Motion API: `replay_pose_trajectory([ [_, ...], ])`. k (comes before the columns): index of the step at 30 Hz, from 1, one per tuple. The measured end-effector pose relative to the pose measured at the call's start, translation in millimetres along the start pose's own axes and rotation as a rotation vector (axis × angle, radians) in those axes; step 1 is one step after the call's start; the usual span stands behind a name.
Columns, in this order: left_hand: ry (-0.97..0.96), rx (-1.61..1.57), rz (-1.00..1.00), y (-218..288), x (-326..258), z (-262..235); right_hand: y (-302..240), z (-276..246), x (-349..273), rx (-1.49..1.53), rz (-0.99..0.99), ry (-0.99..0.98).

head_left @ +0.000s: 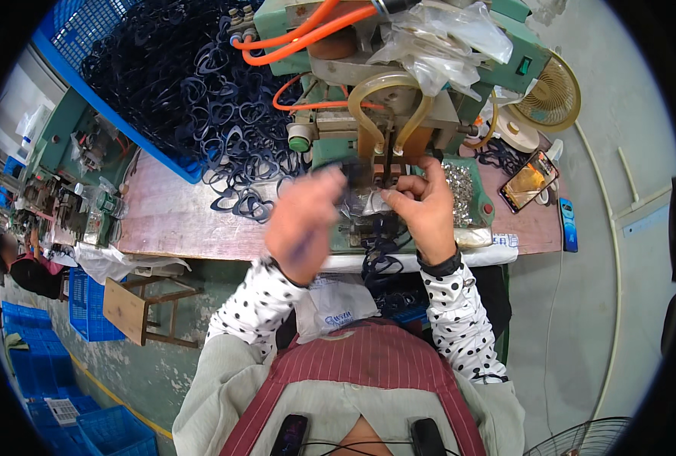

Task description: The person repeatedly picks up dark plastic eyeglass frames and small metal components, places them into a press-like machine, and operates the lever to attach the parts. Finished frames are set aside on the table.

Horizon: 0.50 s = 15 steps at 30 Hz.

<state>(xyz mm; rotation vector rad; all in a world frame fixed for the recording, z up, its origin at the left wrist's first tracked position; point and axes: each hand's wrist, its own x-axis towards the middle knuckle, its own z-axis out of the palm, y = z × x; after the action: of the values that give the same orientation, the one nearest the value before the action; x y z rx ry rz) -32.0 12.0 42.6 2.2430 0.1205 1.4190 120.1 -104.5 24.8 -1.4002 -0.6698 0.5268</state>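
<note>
Green press (336, 121) beside blurry left hand (305, 220), openness unclear, and half-curled right hand (429, 209), both hands' hold unclear.

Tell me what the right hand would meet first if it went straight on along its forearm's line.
Probably the upright brown block, which appears just ahead of the right hand, though depth is unclear in this single view.
</note>
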Motion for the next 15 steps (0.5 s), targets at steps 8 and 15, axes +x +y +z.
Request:
replay_pose_trajectory([
  [8,-0.132,-0.038,0.349,-9.1,-4.5,-5.9,8.8,3.4,-2.5,-0.097,-0.129,0.118],
  [15,-0.378,-0.111,0.496,0.8,-36.2,37.8,56.1,-70.6,21.7,-0.793,-0.382,0.468],
])
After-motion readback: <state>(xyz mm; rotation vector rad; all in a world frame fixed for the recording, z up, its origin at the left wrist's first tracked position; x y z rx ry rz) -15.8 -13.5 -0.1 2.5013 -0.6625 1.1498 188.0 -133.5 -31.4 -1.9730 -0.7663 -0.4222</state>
